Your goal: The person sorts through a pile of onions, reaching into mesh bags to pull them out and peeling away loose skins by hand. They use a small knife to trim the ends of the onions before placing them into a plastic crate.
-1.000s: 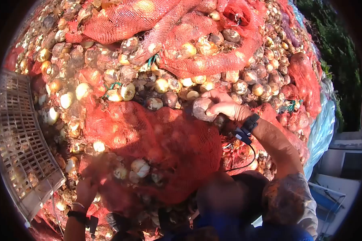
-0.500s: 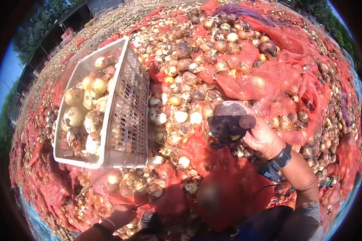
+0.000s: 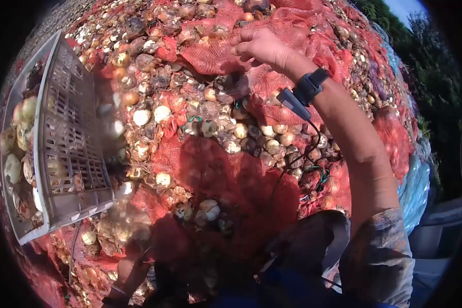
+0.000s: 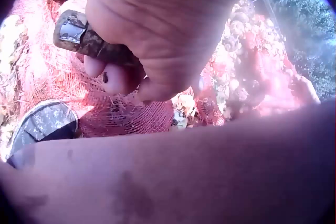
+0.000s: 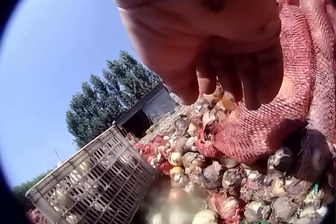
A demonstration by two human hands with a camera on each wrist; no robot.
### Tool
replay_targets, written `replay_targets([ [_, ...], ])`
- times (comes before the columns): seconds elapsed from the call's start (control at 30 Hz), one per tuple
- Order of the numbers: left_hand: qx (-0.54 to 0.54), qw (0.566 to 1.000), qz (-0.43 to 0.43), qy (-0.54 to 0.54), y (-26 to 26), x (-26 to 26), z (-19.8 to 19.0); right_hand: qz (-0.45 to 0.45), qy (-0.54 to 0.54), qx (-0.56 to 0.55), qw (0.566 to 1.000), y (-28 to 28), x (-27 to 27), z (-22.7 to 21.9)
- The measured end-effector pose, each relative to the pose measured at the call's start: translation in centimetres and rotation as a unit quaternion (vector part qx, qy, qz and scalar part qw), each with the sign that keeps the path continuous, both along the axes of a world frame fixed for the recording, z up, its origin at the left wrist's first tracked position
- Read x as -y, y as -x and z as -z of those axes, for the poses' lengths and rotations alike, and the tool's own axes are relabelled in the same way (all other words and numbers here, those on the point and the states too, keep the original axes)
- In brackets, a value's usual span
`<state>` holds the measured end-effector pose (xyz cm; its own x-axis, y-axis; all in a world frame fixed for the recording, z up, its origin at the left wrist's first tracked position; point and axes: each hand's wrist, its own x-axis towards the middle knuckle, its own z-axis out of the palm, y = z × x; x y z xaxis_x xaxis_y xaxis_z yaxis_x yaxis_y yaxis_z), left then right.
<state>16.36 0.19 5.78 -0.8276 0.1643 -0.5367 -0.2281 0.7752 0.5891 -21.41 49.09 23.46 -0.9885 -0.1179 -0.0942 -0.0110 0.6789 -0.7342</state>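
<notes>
My right hand (image 3: pixel 264 49) reaches far forward over a crumpled red mesh bag (image 3: pixel 215 56), fingers loosely bent and holding nothing. In the right wrist view its fingers hang down in front of the heaped onions (image 5: pixel 212 174). Low on the left, in shade, is my left hand (image 3: pixel 133 267). The left wrist view shows that hand's fingers curled round a short, dark, worn handle (image 4: pixel 97 45) with a silver patch near its end; the rest of the tool is hidden. Another red mesh bag (image 3: pixel 215 159) lies before my knees, with pale onions (image 3: pixel 208 209) beside its shaded part.
A whitish slatted plastic crate (image 3: pixel 72 138) stands tilted at the left, with onions (image 3: pixel 23 123) inside. Loose onions and red netting cover the ground all round. Blue plastic sheeting (image 3: pixel 413 192) edges the heap on the right. A thin cable (image 3: pixel 313 141) hangs from my right wrist.
Half a second ago my right hand gripped a large dark onion; now it holds none and has moved up and forward. The head view has turned, shifting the crate to the left edge.
</notes>
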Motion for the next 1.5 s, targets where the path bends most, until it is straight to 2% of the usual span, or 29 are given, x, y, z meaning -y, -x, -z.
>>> replay_targets([
  [0.03, -0.106, 0.987, 0.119, 0.035, 0.2, 0.4, 0.7, 0.037, -0.071, 0.042, 0.996, -1.4, -5.6, 4.1],
  [0.07, -0.043, 0.994, 0.088, 0.052, 0.4, -0.4, 0.5, 0.057, -0.139, 0.068, 0.986, -2.3, -10.6, 6.6],
  [0.1, 0.020, 0.995, 0.055, 0.076, 0.5, -0.8, 0.0, 0.104, -0.161, 0.129, 0.973, -6.0, -13.0, 7.3],
  [0.13, 0.025, 0.995, 0.068, 0.070, 0.7, -1.0, 0.2, 0.080, -0.261, 0.053, 0.961, -8.5, -18.2, 11.7],
  [0.17, 0.036, 0.991, 0.107, 0.078, 1.0, -1.0, 0.6, 0.086, -0.247, 0.129, 0.957, -11.8, -19.9, 12.1],
  [0.2, 0.046, 0.985, 0.144, 0.088, 1.1, -0.7, 1.2, 0.150, -0.207, 0.171, 0.951, -14.5, -22.3, 14.4],
  [0.23, 0.049, 0.983, 0.154, 0.086, 0.9, 0.1, 2.3, 0.176, -0.317, 0.168, 0.917, -16.5, -22.6, 14.9],
  [0.3, -0.014, 0.967, 0.254, 0.035, 0.6, 1.3, 4.2, 0.213, -0.297, 0.113, 0.924, -19.1, -25.2, 17.9],
  [0.33, -0.019, 0.975, 0.220, -0.009, 2.8, -2.1, 1.1, 0.217, -0.295, 0.116, 0.923, -19.2, -26.2, 19.3],
  [0.4, 0.034, 0.979, 0.200, 0.029, 4.1, -4.8, -0.9, 0.258, -0.363, 0.064, 0.893, -18.5, -27.1, 21.7],
  [0.43, 0.051, 0.979, 0.188, 0.053, 4.4, -5.3, -0.7, 0.260, -0.360, 0.067, 0.894, -17.8, -26.6, 22.0],
  [0.5, 0.057, 0.980, 0.177, 0.072, 4.3, -5.7, -0.2, 0.266, -0.499, 0.076, 0.821, -16.3, -25.1, 23.2],
  [0.6, 0.061, 0.981, 0.162, 0.082, 4.0, -6.2, 0.7, 0.319, -0.451, 0.073, 0.830, -15.1, -24.7, 24.8],
  [0.7, 0.065, 0.983, 0.152, 0.081, 3.5, -6.3, 1.2, 0.342, -0.421, 0.079, 0.836, -15.5, -24.9, 24.2],
  [0.8, 0.066, 0.985, 0.141, 0.078, 2.8, -5.8, 1.6, 0.303, -0.415, 0.082, 0.854, -16.4, -24.3, 23.1],
  [0.83, 0.067, 0.986, 0.134, 0.078, 2.4, -5.5, 1.5, 0.269, -0.385, 0.124, 0.874, -16.9, -24.1, 22.5],
  [0.9, 0.067, 0.987, 0.126, 0.075, 1.9, -5.1, 1.8, 0.223, -0.384, 0.210, 0.871, -17.6, -21.0, 20.1],
  [0.97, 0.065, 0.988, 0.120, 0.072, 1.7, -4.6, 2.0, 0.200, -0.240, 0.213, 0.926, -18.6, -17.8, 18.5],
  [1.0, 0.062, 0.988, 0.121, 0.071, 1.6, -4.4, 2.3, 0.176, -0.075, 0.202, 0.961, -18.8, -17.3, 19.0],
  [1.03, 0.057, 0.989, 0.120, 0.070, 1.4, -4.2, 2.2, 0.201, 0.103, 0.193, 0.955, -18.6, -14.2, 17.8],
  [1.1, 0.009, 0.991, 0.124, 0.042, 1.3, -4.6, 1.5, 0.066, 0.314, 0.235, 0.917, -15.6, -7.5, 13.5],
  [1.13, 0.016, 0.990, 0.123, 0.067, 1.6, -4.8, 1.1, -0.048, 0.397, 0.231, 0.887, -13.2, -3.9, 11.3],
  [1.23, 0.032, 0.987, 0.127, 0.096, 1.4, -4.7, 0.4, -0.217, 0.481, 0.175, 0.831, -6.9, 7.7, 2.2],
  [1.27, 0.031, 0.987, 0.131, 0.089, 1.8, -4.8, 0.7, -0.244, 0.500, 0.136, 0.820, -5.6, 11.3, -2.2],
  [1.3, 0.024, 0.987, 0.124, 0.097, 2.0, -4.8, 1.2, -0.297, 0.539, 0.077, 0.784, -5.0, 13.8, -5.7],
  [1.4, 0.013, 0.978, 0.176, 0.109, 1.5, -4.0, 1.1, -0.216, 0.433, -0.114, 0.868, -0.9, 13.5, -7.7],
  [1.43, 0.016, 0.979, 0.172, 0.109, 1.7, -4.1, 0.9, -0.151, 0.434, -0.139, 0.877, 0.1, 11.2, -5.8],
  [1.47, 0.017, 0.983, 0.152, 0.099, 1.8, -4.3, 0.6, -0.096, 0.324, -0.127, 0.933, -1.1, 7.4, -4.7],
  [1.5, 0.019, 0.987, 0.132, 0.090, 1.9, -4.3, 0.5, -0.024, 0.305, -0.071, 0.949, -1.4, 4.0, -1.4],
])
